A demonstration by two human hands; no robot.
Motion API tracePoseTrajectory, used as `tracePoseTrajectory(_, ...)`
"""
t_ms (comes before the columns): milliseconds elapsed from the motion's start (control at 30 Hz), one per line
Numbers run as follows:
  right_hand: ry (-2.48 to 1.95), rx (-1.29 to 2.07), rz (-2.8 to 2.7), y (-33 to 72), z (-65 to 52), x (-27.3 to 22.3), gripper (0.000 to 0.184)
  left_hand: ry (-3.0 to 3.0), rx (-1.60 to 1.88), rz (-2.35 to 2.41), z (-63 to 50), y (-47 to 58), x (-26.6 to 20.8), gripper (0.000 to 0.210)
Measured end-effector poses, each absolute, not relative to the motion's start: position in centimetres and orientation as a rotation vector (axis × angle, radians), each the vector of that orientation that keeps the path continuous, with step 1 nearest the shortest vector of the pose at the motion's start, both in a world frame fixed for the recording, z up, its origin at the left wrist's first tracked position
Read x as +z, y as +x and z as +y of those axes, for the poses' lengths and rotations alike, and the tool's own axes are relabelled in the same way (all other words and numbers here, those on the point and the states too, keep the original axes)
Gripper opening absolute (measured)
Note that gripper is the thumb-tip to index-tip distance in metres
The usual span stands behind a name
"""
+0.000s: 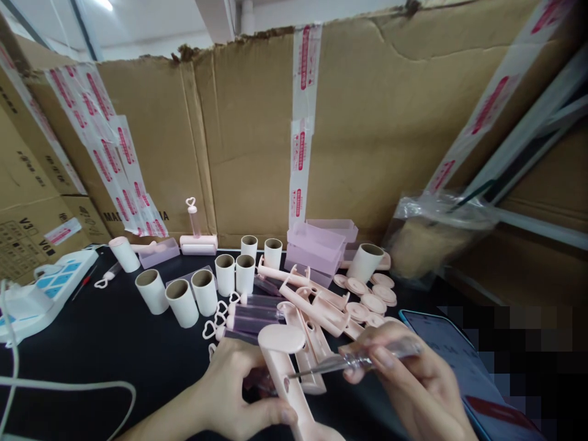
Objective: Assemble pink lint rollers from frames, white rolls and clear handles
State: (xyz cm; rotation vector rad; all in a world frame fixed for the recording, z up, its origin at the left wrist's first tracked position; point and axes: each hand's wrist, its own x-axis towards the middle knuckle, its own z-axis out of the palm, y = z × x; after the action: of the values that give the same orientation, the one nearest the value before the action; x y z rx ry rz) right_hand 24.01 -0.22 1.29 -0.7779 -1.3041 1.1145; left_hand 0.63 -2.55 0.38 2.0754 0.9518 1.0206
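My left hand (245, 386) is closed around a pale pink plastic roller holder (280, 367) with a flat oval end, and something dark and translucent, hard to make out, sits behind it near the palm. In my right hand (408, 373) is a screwdriver (342, 362) with a clear handle, its thin shaft pointing left. The tip meets the small hole in the holder's side; how deep it goes I cannot tell. Just beyond my hands lie several more pink holders (315, 306) and several heart-ended handles (255, 318) with purplish translucent bodies.
White paper rolls (182, 304) stand upright behind the parts. Pink discs (373, 301) are heaped at right, near a phone (468, 367). Purple translucent covers (316, 248) are stacked at the back. A power strip (55, 294) lies left; a cardboard wall (248, 135) closes off the rear.
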Motion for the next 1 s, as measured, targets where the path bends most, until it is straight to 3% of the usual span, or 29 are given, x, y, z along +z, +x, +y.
tracePoseTrajectory(433, -0.813, 1.298, -1.211, 23.3, 0.0, 1.0, 0.015, 1.622, 0.98, 0.851, -2.4, 0.8, -0.9, 0.046)
tracePoseTrajectory(1000, -0.84, 1.438, -1.085, 22.4, 0.0, 0.7, 0.017, 1.512, 0.979, 0.82, -2.5, 1.0, -0.5, 0.05)
